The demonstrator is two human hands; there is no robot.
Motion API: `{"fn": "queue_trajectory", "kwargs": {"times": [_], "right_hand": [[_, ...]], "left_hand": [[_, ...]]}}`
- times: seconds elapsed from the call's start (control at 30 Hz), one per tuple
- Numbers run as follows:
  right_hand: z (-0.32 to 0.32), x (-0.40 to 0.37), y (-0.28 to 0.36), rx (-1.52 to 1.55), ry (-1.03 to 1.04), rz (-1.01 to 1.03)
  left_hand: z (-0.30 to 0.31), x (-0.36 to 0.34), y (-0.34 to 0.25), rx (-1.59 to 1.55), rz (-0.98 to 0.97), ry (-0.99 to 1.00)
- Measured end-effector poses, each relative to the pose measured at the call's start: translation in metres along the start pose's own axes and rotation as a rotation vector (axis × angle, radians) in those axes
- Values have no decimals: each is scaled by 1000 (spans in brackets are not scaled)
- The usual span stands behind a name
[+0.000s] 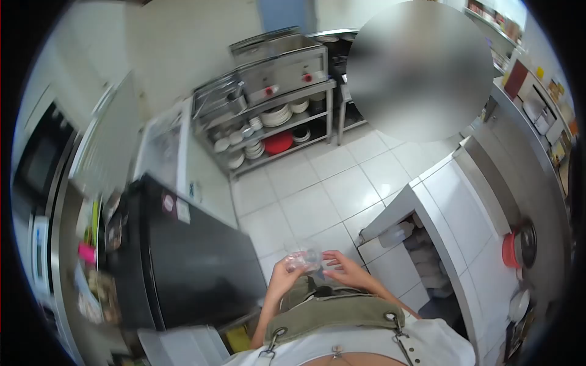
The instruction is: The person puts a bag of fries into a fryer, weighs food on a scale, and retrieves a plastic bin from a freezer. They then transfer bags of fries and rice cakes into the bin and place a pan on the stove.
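In front of my waist, my left hand [282,274] is closed around a small clear plastic item [299,261], which looks like a see-through cup or wrapper; its exact kind is too blurred to tell. My right hand [343,269] is just to the right of it, fingers apart and curved toward the plastic. Whether the right fingertips touch it I cannot make out. Below both hands is the olive-green apron [332,314] I wear, clipped to straps.
A black fridge [201,262] stands close on my left, a white-tiled counter [448,213] on my right. Ahead, a steel rack [281,116] holds plates, bowls and a red dish [279,143]. A blurred round patch covers the upper right. A red container [511,250] stands at the counter's far side.
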State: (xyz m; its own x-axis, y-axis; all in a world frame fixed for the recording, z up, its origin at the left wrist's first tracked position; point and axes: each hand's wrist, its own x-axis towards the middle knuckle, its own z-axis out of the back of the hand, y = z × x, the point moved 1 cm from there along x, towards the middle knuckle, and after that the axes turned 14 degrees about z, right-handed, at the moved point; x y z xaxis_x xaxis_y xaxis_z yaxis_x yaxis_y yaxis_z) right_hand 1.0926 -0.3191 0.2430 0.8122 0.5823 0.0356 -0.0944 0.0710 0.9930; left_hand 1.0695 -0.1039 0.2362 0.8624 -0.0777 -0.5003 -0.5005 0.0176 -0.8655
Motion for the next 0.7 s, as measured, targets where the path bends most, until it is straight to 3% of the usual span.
{"fn": "queue_trajectory", "kwargs": {"times": [0.17, 0.23, 0.3, 0.37, 0.43, 0.5, 0.57, 0.63, 0.7], "right_hand": [[72, 102, 34, -153, -189, 82], [90, 131, 42, -94, -476, 218], [119, 157, 35, -259, -611, 249], [153, 180, 16, -709, -818, 392], [186, 198, 11, -768, -826, 273], [227, 220, 10, -1006, -582, 263], [264, 242, -13, -997, -584, 220], [304, 261, -45, -777, -428, -80], [350, 280, -60, -762, -399, -67]], "left_hand": [[4, 130, -113, 429, -42, 265], [-7, 179, -149, 637, -125, 315], [-22, 236, -172, 470, -77, 472], [-43, 287, -195, 477, -68, 547], [-69, 331, -209, 425, 4, 565], [-94, 368, -223, 426, -11, 545], [-117, 417, -222, 358, -10, 503], [-138, 479, -212, 458, -61, 534], [-159, 514, -233, 491, -20, 543]]}}
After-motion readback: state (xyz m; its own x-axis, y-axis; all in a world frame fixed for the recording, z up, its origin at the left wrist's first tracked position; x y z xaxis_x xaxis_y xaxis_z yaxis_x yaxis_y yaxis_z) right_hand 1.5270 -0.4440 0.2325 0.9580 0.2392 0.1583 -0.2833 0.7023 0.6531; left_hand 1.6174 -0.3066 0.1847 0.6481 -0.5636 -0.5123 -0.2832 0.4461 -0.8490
